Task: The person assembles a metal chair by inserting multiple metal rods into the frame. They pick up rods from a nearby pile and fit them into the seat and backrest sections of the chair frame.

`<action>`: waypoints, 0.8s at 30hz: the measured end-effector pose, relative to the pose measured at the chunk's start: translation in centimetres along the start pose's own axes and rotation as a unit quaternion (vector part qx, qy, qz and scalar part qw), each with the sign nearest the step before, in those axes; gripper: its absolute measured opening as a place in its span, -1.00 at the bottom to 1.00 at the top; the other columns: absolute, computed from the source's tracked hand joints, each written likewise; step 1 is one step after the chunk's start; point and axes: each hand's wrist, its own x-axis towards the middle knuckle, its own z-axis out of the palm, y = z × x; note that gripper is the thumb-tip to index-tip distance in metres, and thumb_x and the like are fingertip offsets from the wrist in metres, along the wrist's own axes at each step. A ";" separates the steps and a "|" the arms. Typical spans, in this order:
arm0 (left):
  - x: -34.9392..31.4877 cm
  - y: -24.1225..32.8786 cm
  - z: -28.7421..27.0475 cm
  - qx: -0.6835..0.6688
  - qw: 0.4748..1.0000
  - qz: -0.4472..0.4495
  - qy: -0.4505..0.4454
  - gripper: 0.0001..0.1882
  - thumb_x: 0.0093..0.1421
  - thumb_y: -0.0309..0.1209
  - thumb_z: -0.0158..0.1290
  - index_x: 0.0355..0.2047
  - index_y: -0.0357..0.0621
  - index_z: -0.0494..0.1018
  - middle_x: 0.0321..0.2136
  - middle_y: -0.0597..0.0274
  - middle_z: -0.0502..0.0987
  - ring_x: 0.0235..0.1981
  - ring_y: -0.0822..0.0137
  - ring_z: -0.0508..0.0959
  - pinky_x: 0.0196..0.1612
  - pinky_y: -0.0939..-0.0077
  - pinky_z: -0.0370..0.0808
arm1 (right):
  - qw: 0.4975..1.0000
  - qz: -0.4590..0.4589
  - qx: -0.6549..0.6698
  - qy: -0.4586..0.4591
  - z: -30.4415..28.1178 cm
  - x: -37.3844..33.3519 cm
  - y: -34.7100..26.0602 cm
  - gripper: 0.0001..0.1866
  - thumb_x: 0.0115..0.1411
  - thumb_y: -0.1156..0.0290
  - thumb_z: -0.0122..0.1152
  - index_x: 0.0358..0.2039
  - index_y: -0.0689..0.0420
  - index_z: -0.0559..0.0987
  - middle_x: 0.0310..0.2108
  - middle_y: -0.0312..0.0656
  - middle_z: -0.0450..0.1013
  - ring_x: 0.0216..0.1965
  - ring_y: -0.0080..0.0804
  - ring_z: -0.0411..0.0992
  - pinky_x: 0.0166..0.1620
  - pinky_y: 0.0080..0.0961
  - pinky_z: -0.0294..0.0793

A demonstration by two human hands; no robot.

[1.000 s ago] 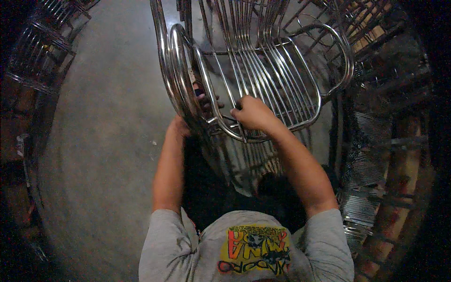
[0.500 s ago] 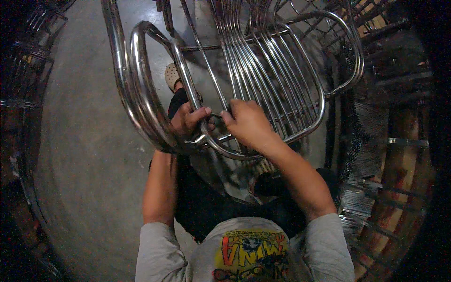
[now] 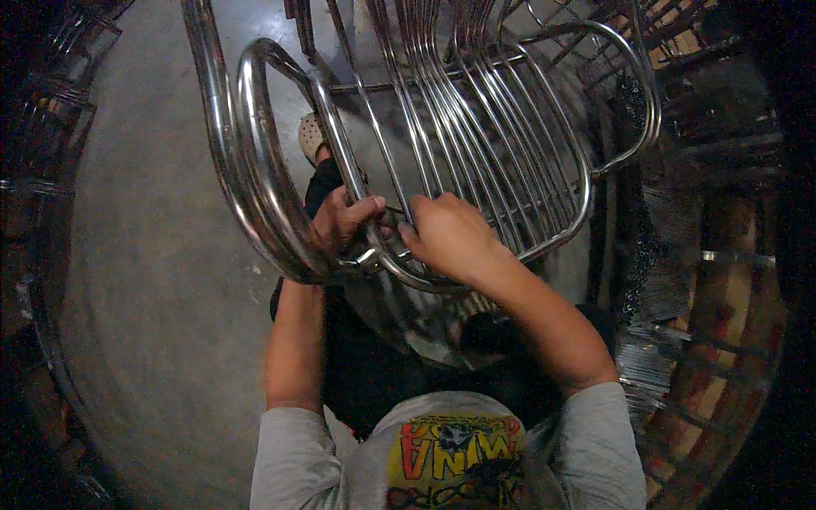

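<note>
Silver tubular metal chair frame [image 3: 456, 115]: in the head view, the unit is located in front of the person, in the upper middle, with the seat end facing the body and the slats running toward the upper edge. The seat consists of slender, parallel, shiny metal rods [image 3: 518, 153] inside a rounded tubular border. A thick, bent silver left armrest [image 3: 255, 157] and a curved silver right armrest [image 3: 654, 102] flank the seat. The left hand [image 3: 344, 223] is closed around the left side tube of the seat border, near the front corner, its thumb laid over the tube; its remaining fingers are partly hidden. The right hand [image 3: 450, 236] is curled palm down at the front of the seat, pinching the leftmost rods between thumb and bent fingers; the exact contact is partly hidden. The two hands are just beside each other. A short silver connector [image 3: 368, 260] sits near the left wrist. Beyond the left hand, a beige perforated clog [image 3: 311, 136] stands on the grey concrete floor [image 3: 161, 255]. Bundled silver metal pieces [image 3: 644, 361] lie at the right, well apart from the hands.
</note>
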 end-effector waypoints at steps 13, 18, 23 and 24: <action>-2.3 -1.6 -1.1 -0.204 0.976 -0.027 0.064 -0.44 0.11 0.09 0.19 -0.19 -0.17 0.44 -0.34 0.23 0.53 -0.39 0.35 0.52 -0.37 0.44 0.46 | 0.979 -0.065 0.125 0.146 2.0 -7.8 4.1 -0.58 0.19 0.15 0.19 -0.08 0.21 0.53 -0.21 0.07 0.53 -0.18 0.05 0.50 -0.10 -0.15 0.48; -11.0 1.1 -5.0 -0.064 0.978 0.098 0.171 -0.21 0.22 0.28 -0.14 0.14 -0.17 0.31 -0.11 0.15 0.48 -0.19 0.25 0.49 -0.18 0.36 0.45 | 0.961 -0.107 0.204 0.151 -0.1 -12.6 9.2 -0.55 0.18 0.17 0.20 -0.08 0.28 0.54 -0.23 0.08 0.54 -0.23 -0.15 0.54 -0.11 -0.32 0.48; -13.8 9.6 -5.1 0.084 0.966 0.160 0.183 -0.24 0.28 0.25 -0.22 0.17 -0.15 0.28 -0.01 0.12 0.47 -0.10 0.19 0.50 -0.02 0.34 0.42 | 0.964 -0.043 0.224 0.139 -3.1 -13.6 12.6 -0.58 0.18 0.16 0.20 -0.09 0.23 0.57 -0.23 0.02 0.55 -0.21 -0.22 0.53 -0.08 -0.33 0.48; -13.6 10.7 -4.6 0.096 0.963 0.183 0.174 -0.27 0.28 0.24 -0.21 0.14 -0.15 0.30 -0.04 0.13 0.48 -0.11 0.22 0.50 -0.03 0.35 0.42 | 0.964 -0.036 0.228 0.134 -3.6 -13.1 13.3 -0.57 0.18 0.13 0.19 -0.10 0.23 0.57 -0.21 0.03 0.55 -0.18 -0.17 0.53 -0.06 -0.32 0.48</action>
